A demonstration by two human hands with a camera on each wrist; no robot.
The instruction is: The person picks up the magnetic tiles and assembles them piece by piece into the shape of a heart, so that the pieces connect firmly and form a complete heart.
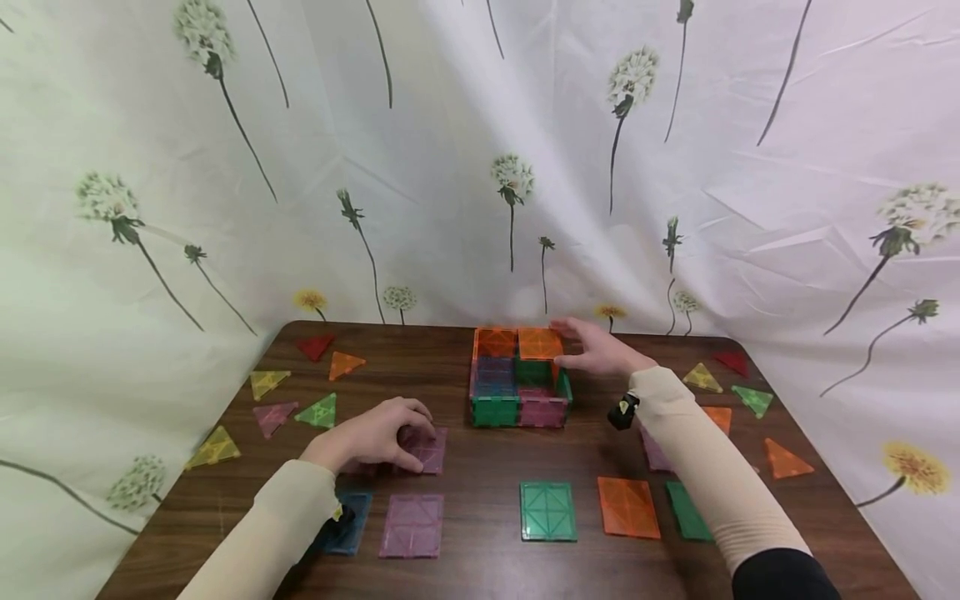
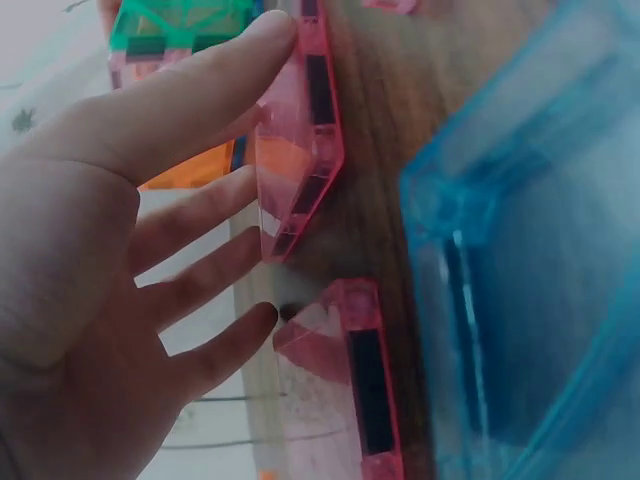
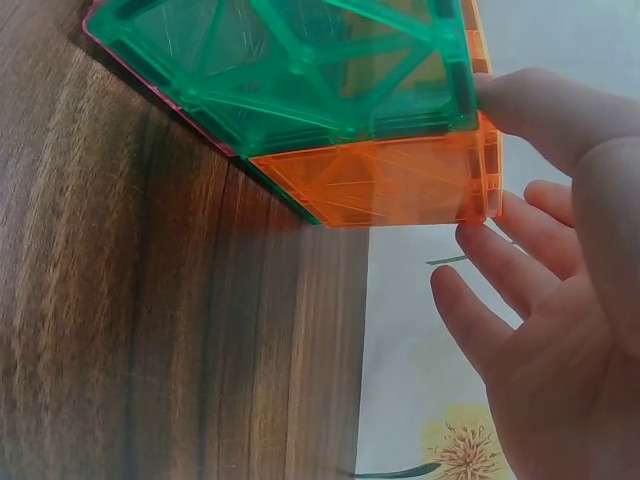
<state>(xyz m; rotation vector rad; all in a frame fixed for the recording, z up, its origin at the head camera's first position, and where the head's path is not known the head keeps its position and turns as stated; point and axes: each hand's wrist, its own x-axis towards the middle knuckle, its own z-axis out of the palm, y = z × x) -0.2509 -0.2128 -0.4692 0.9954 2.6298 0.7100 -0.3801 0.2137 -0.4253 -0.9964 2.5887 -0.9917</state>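
Note:
My left hand (image 1: 386,435) grips a pink square magnetic tile (image 1: 431,451) lying on the table, thumb on one edge and fingers at the opposite side. A second pink tile (image 2: 365,390) lies beside it, partly under the hand. My right hand (image 1: 600,348) is at the back right corner of an open-topped box of square tiles, with green and pink fronts (image 1: 497,411). Its thumb and fairly straight fingers touch the edges of an orange tile (image 1: 539,342) lying flat on top at that corner. Another orange tile (image 3: 390,180) stands upright below it.
In front lie a blue tile (image 1: 352,523), a pink tile (image 1: 412,525), a green tile (image 1: 547,511) and an orange tile (image 1: 628,507). Triangles, including a green one (image 1: 318,411) and an orange one (image 1: 786,459), lie along both sides. A flower-print curtain (image 1: 450,167) hangs behind the table.

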